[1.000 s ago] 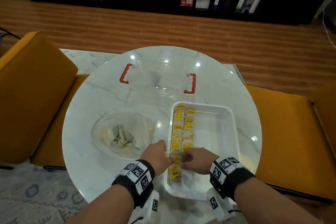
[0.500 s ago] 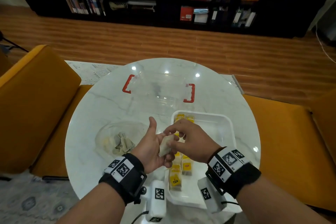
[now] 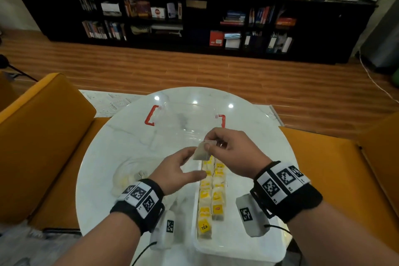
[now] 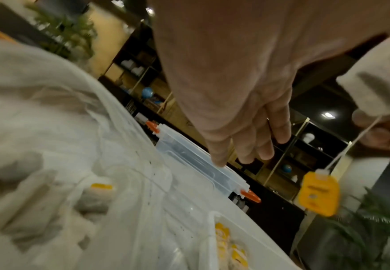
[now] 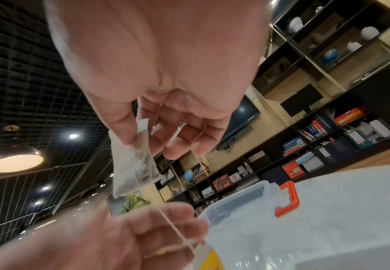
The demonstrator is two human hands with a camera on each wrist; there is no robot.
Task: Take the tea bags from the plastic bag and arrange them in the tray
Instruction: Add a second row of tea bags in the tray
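Dim, warm light; blurred wrist views.

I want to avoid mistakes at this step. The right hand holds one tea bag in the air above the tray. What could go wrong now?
1. The right hand pinches only the top edge of the tea bag; it might slip.
2. Its string and yellow tag dangle freely and could snag the rows of tea bags in the tray.

On the counter (image 3: 103, 157), the tray (image 3: 248, 244) sits at 5 o'clock with tea bags (image 3: 212, 196) in two rows along its left side. The plastic bag (image 3: 127, 176) lies at 8 o'clock, left of the tray. The box (image 3: 185, 123) stands at 12 o'clock (behind both). Chairs (image 3: 43, 136) flank the counter.
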